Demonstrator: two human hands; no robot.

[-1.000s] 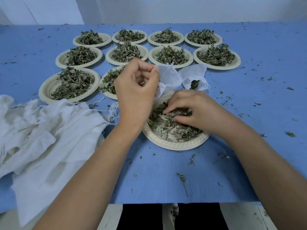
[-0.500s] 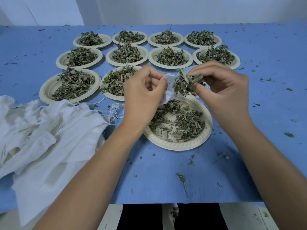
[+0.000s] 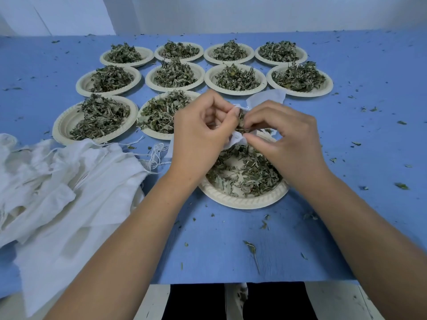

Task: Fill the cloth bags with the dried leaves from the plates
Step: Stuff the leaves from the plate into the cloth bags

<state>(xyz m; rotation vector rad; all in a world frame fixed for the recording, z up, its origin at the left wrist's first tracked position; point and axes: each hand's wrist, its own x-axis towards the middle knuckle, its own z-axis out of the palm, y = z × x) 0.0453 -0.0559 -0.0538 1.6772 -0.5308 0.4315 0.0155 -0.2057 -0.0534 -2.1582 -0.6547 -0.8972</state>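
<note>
My left hand (image 3: 201,130) pinches the rim of a small white cloth bag (image 3: 265,99) above the nearest paper plate (image 3: 242,199). Most of the bag is hidden behind both hands; its far end lies on the blue table. My right hand (image 3: 284,137) pinches a clump of dried leaves (image 3: 241,122) at the bag's mouth, right against my left fingers. The near plate holds a thin, scattered layer of dried leaves (image 3: 249,172).
Several heaped plates of dried leaves (image 3: 235,77) stand in rows at the back and left. A pile of white cloth bags (image 3: 57,185) with loose strings lies at the left. Leaf crumbs dot the blue table (image 3: 369,146), whose front edge is near me.
My right hand lifted a pinch of leaves off the near plate and has brought it leftward and down to the bag's mouth. My left hand kept holding the bag.
</note>
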